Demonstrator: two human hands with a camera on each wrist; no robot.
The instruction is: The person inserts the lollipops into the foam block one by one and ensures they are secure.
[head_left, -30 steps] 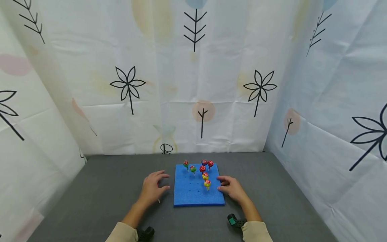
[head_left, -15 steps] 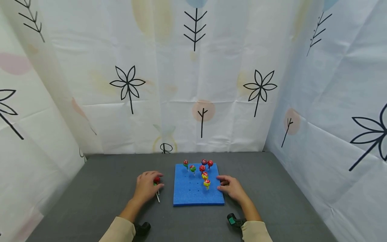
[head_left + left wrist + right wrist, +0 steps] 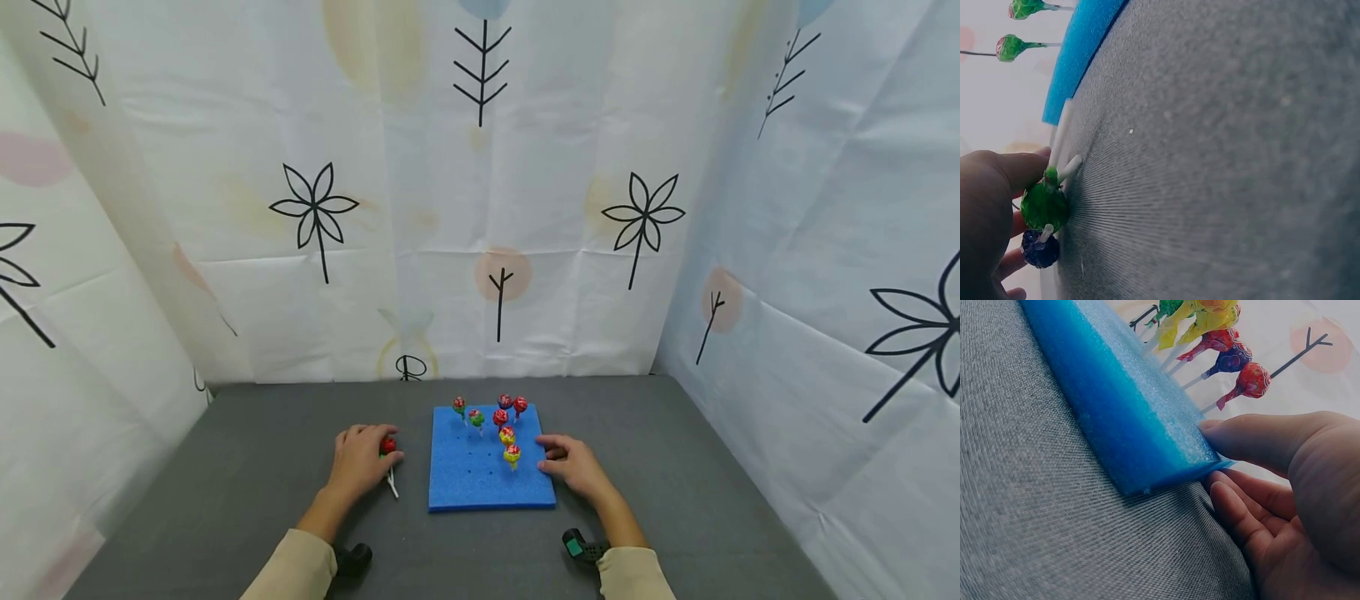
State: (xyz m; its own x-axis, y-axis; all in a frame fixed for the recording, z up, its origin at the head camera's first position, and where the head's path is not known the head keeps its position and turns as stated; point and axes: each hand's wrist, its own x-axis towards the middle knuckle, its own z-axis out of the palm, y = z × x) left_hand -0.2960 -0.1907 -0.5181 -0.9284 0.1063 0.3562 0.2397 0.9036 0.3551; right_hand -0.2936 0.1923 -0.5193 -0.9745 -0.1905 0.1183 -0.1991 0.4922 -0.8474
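Observation:
My left hand (image 3: 358,458) is low over the table, thumb and fingers loosely curved around lollipops lying beside the board. Between thumb and forefinger shows a red-topped lollipop (image 3: 387,447), white sticks pointing toward me. In the left wrist view, a green-wrapped lollipop (image 3: 1045,205) sits by the thumb, a dark blue one (image 3: 1040,249) below it near the other fingertips. My right hand (image 3: 576,467) holds the right edge of a blue foam board (image 3: 465,492). In the right wrist view its thumb (image 3: 1254,439) lies at the board's corner, fingers on the other side.
Several lollipops stand upright in the board: green ones (image 3: 476,417) at back left, red ones (image 3: 500,417) toward the back right, yellow ones (image 3: 512,455) in front. Small holes dot the foam. Patterned cloth (image 3: 420,217) encloses the grey table (image 3: 262,467).
My left hand has moved left, away from the board, to the loose lollipops, and its fingers have drawn in slightly. The right hand stays at the board's edge.

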